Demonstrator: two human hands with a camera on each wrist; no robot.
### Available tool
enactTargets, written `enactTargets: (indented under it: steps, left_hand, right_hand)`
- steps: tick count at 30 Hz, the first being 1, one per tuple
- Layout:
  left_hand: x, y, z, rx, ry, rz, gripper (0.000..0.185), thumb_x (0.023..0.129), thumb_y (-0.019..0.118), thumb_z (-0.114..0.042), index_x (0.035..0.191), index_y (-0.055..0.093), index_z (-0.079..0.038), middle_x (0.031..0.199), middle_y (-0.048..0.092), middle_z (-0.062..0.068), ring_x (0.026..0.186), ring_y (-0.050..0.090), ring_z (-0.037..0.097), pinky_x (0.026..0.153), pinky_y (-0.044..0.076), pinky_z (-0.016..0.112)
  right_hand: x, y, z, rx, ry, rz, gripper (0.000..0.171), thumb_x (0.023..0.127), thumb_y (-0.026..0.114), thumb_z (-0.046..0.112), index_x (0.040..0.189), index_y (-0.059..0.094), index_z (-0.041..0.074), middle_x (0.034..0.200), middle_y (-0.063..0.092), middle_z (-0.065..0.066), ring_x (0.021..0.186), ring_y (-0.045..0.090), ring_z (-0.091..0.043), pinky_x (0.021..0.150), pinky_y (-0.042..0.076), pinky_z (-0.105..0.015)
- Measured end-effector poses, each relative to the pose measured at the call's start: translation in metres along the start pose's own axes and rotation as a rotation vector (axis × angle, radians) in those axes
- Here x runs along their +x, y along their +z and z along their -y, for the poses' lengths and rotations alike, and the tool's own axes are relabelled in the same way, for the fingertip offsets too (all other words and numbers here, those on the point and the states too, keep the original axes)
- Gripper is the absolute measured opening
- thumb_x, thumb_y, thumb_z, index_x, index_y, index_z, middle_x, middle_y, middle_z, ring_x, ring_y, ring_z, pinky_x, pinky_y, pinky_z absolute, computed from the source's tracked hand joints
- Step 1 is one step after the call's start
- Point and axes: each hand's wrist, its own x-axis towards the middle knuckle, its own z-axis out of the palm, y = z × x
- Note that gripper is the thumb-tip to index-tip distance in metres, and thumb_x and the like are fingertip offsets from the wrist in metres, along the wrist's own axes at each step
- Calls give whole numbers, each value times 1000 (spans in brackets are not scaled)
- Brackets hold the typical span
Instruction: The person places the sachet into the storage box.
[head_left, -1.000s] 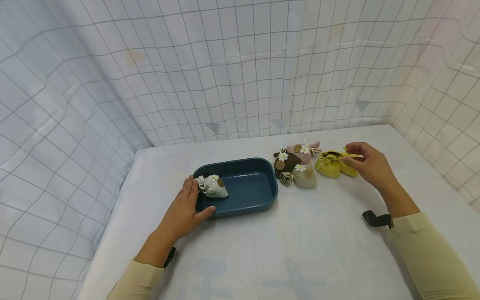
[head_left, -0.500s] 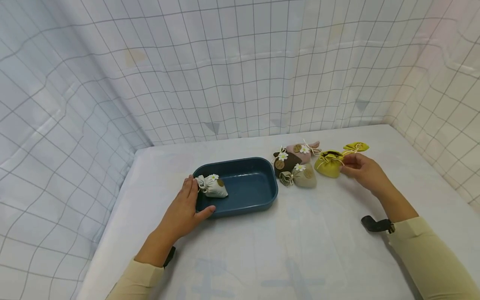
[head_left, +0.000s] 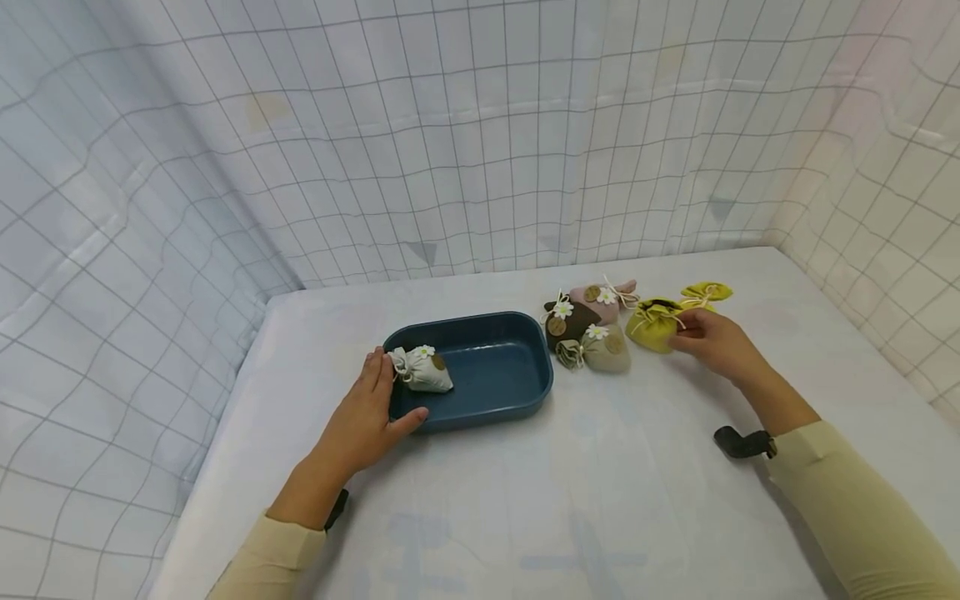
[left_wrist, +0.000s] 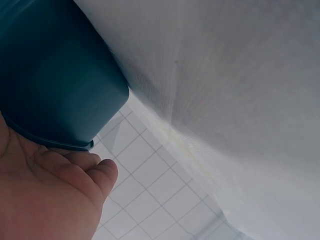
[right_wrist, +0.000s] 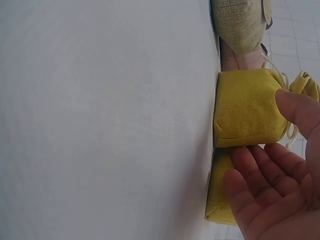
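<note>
My left hand rests on the left end of a dark blue rectangular tray, fingers straight along the end and thumb at the front rim. In the left wrist view the fingertips lie at the rim of the tray. Inside the tray, at its left, lies a small white drawstring pouch with a daisy. My right hand holds a yellow drawstring pouch. In the right wrist view its thumb is against this pouch near the tie, fingers underneath. Another yellow pouch stands behind the fingers, partly hidden.
Between the tray and the yellow pouches, brown, pink and beige pouches with daisies lie clustered, close to the tray's right end. White table cloth spreads in front. Grid-patterned curtains close off the back and sides.
My right hand has let go of the rear yellow pouch's neck and moved down and left to the front yellow pouch. My left hand stays on the tray; the view shifts slightly.
</note>
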Motion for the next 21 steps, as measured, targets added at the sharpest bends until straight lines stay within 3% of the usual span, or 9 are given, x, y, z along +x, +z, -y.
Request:
enactTargets:
  steps: [8,15,21]
  left_hand:
    - [1,0,2,-7,11,0,105,94,59,-59,154,10,11,162,4,27,149,7,41,114,24,56]
    - [0,0,2,-19,6,3,105,94,58,-60,154,10,11,162,3,26,149,6,40,114,24,56]
    - [-1,1,2,-23,4,1,105,94,59,-60,154,10,11,163,2,25,149,6,40,113,25,56]
  right_hand:
    - [7,6,3,-56,36,7,64,94,69,30,139,46,-9,122,57,-25,109,54,-35,85,47,-41]
    - [13,13,5,-59,22,-21,67,93,71,31,139,47,-10,135,52,-30,117,51,-38,97,43,-52]
    - [11,15,7,-50,26,-43,62,93,69,33,136,49,-7,134,53,-31,115,52,-39,94,44,-52]
